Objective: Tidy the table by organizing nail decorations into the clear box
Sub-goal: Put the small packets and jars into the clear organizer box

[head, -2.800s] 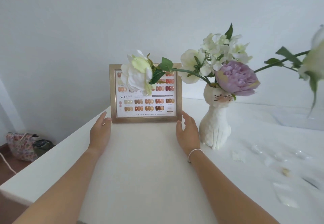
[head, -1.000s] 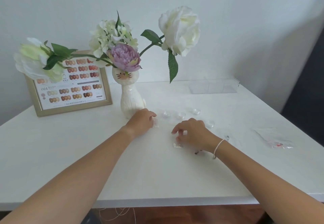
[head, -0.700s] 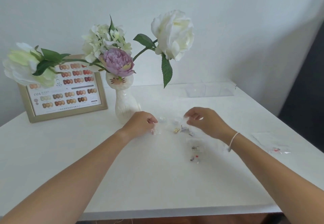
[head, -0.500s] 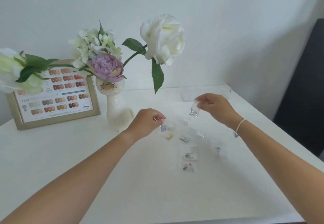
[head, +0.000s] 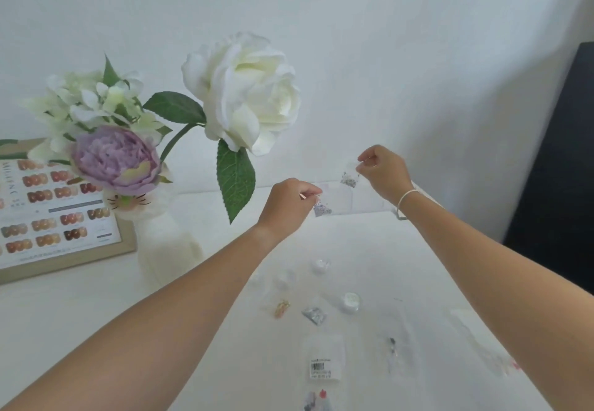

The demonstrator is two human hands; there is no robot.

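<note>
The white table (head: 96,330) carries a white cat-shaped vase (head: 160,237) of white and purple flowers. Right of the vase, at the table's far edge, sits the clear plastic box (head: 363,201). Your right hand (head: 384,169) pinches a small clear packet of silver glitter (head: 349,176) above that box. Your left hand (head: 289,204) pinches a small clear packet of purple beads (head: 322,206) at its left end. Nearer you than the vase, more small packets (head: 324,359) lie scattered.

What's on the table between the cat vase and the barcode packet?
In the head view, between the cat vase and barcode packet: a gold charm packet, with the left forearm crossing above.
</note>
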